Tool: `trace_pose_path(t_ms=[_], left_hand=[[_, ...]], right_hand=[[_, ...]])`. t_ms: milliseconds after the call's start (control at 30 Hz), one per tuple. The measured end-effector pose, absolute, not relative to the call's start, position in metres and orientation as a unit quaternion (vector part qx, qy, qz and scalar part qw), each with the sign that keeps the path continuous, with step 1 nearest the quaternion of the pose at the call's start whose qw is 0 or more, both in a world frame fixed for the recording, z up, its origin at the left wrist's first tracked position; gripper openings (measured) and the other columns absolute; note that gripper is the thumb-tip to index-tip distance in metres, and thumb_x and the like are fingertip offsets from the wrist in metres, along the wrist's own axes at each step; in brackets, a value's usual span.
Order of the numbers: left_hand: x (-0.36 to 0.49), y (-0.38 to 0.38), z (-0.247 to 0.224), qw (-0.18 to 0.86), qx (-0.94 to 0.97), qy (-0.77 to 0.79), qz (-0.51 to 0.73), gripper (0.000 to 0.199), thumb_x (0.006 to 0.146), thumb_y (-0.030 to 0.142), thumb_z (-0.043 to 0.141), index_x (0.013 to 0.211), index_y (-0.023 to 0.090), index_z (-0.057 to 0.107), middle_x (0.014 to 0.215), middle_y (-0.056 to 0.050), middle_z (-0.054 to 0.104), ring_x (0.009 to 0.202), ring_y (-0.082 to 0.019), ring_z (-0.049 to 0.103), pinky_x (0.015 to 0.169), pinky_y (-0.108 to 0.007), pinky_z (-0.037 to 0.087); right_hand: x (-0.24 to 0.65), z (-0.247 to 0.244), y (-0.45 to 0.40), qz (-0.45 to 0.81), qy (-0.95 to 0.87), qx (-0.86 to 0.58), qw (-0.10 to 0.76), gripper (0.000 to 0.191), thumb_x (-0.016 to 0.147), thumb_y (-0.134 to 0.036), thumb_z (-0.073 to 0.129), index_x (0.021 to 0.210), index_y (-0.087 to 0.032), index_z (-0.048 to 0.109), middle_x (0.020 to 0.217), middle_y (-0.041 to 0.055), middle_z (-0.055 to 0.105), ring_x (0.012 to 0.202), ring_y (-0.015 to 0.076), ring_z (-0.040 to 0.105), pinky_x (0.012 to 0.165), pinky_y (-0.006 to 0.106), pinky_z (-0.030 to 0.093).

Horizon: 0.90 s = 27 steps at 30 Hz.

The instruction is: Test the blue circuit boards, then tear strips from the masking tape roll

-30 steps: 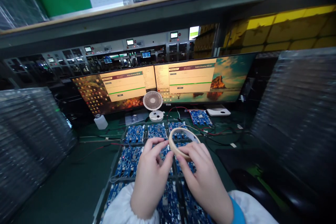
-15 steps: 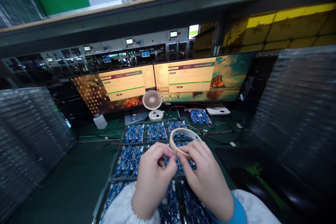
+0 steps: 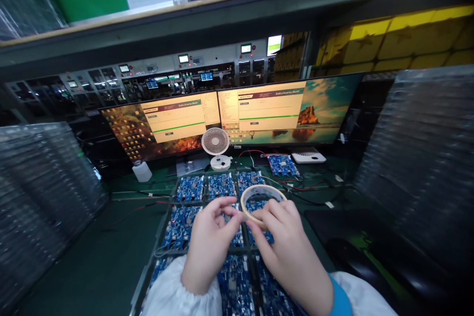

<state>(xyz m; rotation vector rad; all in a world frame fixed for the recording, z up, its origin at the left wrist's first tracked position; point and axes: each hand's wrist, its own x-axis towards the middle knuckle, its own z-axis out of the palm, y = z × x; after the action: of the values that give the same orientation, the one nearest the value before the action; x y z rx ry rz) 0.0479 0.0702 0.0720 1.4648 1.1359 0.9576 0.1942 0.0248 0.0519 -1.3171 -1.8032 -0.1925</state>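
Observation:
A narrow roll of cream tape [image 3: 246, 197] is gripped at its lower rim by my right hand [image 3: 287, 249], thumb below and fingers folded over it. My left hand [image 3: 211, 242] is beside the roll, its thumb and index finger pinched together near the roll's left edge; what lies between those fingertips is too small to make out. Both hands are above a dark tray [image 3: 160, 231] that holds several blue circuit boards [image 3: 189, 187] in compartments.
Behind the tray stand a small white fan [image 3: 215, 141], two monitors [image 3: 272, 108], a white bottle [image 3: 142, 171] and another blue board [image 3: 283, 165] with wires. Stacks of clear trays rise at the left [image 3: 44, 197] and right [image 3: 425, 158]. A shelf runs overhead.
My left hand has moved slightly left, and its index finger is straighter. The tape roll in my right hand has dropped a little and tilted flatter.

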Motion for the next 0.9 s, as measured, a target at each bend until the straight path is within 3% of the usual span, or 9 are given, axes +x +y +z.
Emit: trace_pose_path(t_ms=[300,733,900], left_hand=[[0.049,0.072,0.075,0.531,0.609,0.479,0.343,0.044,0.073,0.040,0.062,0.103,0.007,0.063,0.070,-0.003,0.058,0.047,-0.004,0.030,0.044,-0.020,0.021],[0.049,0.077,0.069,0.512,0.632,0.466,0.349,0.036,0.074,0.043,0.060,0.084,0.009,0.066,0.081,-0.009,0.065,0.064,-0.012,0.047,0.060,-0.024,0.035],[0.050,0.077,0.066,0.502,0.640,0.468,0.345,0.032,0.076,0.042,0.057,0.080,0.010,0.062,0.073,-0.005,0.060,0.060,-0.010,0.043,0.057,-0.023,0.033]], right_hand=[[0.192,0.051,0.026,-0.105,-0.712,-0.556,0.415,0.020,0.094,-0.019,0.045,0.079,-0.014,0.057,0.081,0.0073,0.046,0.082,0.0205,0.036,0.073,0.035,0.028],[0.189,0.049,0.026,-0.121,-0.712,-0.546,0.426,0.017,0.092,-0.017,0.048,0.076,-0.014,0.055,0.079,0.0071,0.045,0.080,0.0205,0.035,0.072,0.034,0.027],[0.185,0.049,0.025,-0.124,-0.712,-0.541,0.430,0.016,0.090,-0.015,0.050,0.075,-0.014,0.054,0.079,0.0066,0.047,0.079,0.0205,0.035,0.070,0.034,0.026]])
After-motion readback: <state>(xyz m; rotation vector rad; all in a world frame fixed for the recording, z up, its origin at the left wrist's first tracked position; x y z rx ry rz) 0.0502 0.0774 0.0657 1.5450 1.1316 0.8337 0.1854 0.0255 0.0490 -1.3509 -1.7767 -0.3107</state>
